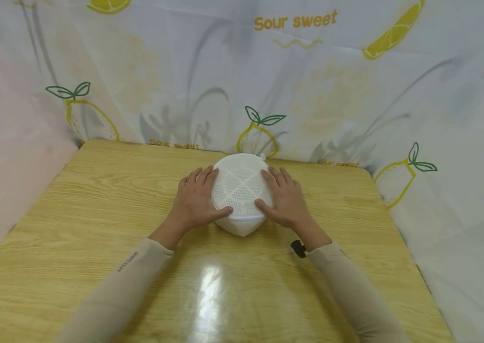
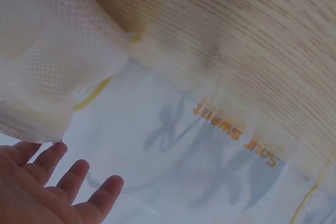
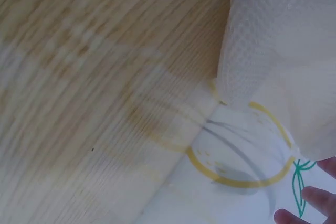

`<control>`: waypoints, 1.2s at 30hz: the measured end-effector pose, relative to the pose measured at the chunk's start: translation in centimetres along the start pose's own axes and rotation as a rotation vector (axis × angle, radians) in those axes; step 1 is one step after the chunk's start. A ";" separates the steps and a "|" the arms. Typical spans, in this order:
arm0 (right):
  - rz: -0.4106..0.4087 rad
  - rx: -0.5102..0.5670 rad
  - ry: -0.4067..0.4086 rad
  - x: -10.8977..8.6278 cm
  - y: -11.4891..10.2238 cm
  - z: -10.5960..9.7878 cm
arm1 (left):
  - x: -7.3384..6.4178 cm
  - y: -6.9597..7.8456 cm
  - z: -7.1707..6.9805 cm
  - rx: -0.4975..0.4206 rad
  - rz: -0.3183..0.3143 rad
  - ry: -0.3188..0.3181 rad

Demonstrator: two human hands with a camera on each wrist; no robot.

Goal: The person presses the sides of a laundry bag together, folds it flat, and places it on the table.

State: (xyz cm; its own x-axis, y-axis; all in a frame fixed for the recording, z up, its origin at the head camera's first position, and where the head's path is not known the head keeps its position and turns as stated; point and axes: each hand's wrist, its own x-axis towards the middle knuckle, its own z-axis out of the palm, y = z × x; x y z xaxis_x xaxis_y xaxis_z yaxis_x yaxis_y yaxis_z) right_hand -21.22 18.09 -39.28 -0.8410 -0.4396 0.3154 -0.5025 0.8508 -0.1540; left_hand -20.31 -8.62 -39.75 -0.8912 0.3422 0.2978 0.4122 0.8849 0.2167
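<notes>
A white mesh laundry bag (image 1: 242,186), round on top with crossing seams and a pale band along its near edge, sits at the middle of the far half of the table. My left hand (image 1: 195,200) rests against its left side, thumb over the near edge. On the opposite side my right hand (image 1: 285,197) touches it the same way. In the left wrist view the fingers (image 2: 102,198) of the left hand are spread, some of them off the mesh. Only a few fingertips (image 3: 320,200) show beside the bag in the right wrist view.
The wood-grain table (image 1: 96,200) ends at a white curtain (image 1: 173,71) printed with lemons and "Sour sweet", which hangs behind it and at both sides. A black strap piece (image 1: 298,248) sits at the right wrist.
</notes>
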 end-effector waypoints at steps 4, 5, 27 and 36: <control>-0.002 -0.017 0.002 0.0 0.0 0.5 | -0.1 -0.2 0.2 0.047 0.007 -0.011; -0.002 -0.023 -0.001 0.1 0.0 0.6 | -0.1 -0.2 0.3 0.056 0.008 -0.014; 0.064 -0.091 -0.245 0.9 0.6 2.4 | 0.6 -1.0 2.0 0.111 -0.040 -0.212; 0.068 -0.111 -0.315 1.2 0.6 2.7 | 0.7 -1.1 2.0 0.121 -0.052 -0.260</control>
State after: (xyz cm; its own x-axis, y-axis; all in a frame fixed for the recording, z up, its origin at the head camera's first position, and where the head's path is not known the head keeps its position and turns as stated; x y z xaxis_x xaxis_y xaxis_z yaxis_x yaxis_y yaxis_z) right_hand -23.06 17.32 -41.49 -0.9014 -0.4331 0.0006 -0.4324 0.8999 -0.0563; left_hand -21.81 -8.75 -41.65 -0.9356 0.3512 0.0373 0.3532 0.9293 0.1081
